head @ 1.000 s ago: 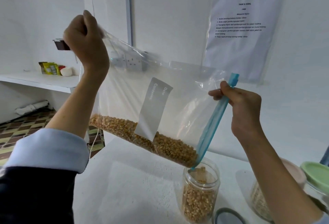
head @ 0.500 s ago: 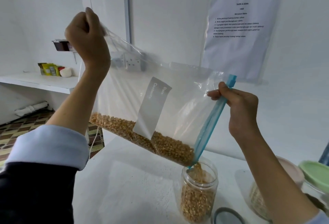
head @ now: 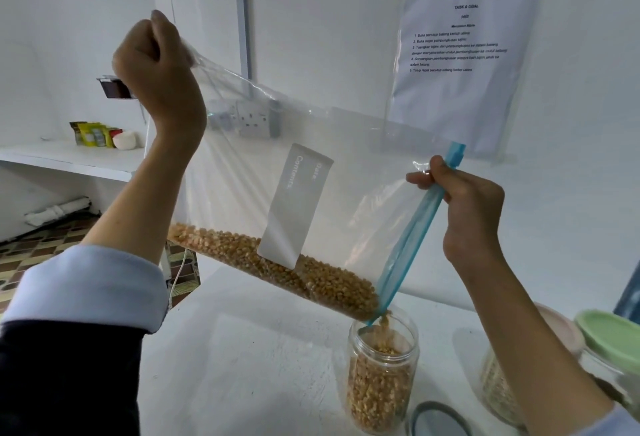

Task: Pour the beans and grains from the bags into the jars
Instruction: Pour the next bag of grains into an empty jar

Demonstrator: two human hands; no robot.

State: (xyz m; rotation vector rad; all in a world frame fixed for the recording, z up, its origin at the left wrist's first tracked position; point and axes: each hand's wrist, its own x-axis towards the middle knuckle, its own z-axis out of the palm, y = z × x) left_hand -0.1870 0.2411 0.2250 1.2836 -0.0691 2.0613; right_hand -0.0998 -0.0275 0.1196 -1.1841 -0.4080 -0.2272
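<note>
Head camera looks forward and down, close over the white table

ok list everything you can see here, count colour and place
bag: 1, clear with blue zip, tilted over the open jar
kernels: many, yellow, in the bag's low edge, spilling out
open jar: 1, clear, table front, part full
lid: 1, grey, beside that jar
lidded jars: 2, green and pink lids, right edge
sheet: 1, white, on wall
shelf: 1, white, left
packets: several, yellow-green, on the shelf
left hand: grips bag corner, raised
right hand: pinches the zip
</note>
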